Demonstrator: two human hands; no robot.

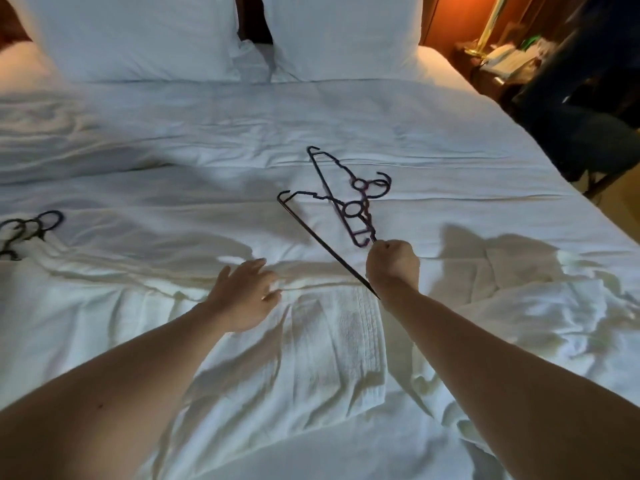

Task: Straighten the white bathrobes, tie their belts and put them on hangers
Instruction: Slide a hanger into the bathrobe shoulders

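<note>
White bathrobe (332,341) nearest, left hand (244,296) flat on it, right hand (393,263) fist gripping hangers (349,209)

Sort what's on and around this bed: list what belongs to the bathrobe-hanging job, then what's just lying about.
Belongs to the job:
- white bathrobe spread on the bed
- black hangers held by the right hand
- spare hangers at the left edge
- left hand over the robe

Just lying about:
- pillows
- nightstand clutter
</note>
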